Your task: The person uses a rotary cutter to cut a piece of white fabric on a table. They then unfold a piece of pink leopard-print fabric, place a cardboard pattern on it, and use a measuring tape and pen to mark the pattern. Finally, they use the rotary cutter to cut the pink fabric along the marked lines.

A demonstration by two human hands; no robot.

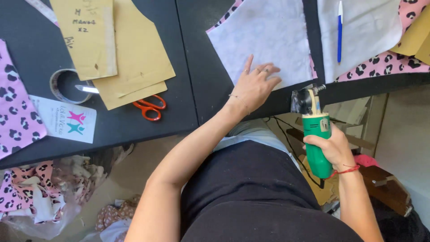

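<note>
My left hand lies flat with fingers spread on a white fabric piece at the near edge of the black table. Pink leopard-print fabric shows under that white piece's edges. My right hand grips a green electric rotary fabric cutter. The cutter's head with a clear guard sits just off the table edge, right of my left hand. A second white fabric piece lies further right, with a blue pen on it.
Tan paper pattern pieces, orange-handled scissors, a tape roll, a white card and pink leopard fabric lie on the left table. A bag of fabric scraps sits on the floor. Boxes stand at lower right.
</note>
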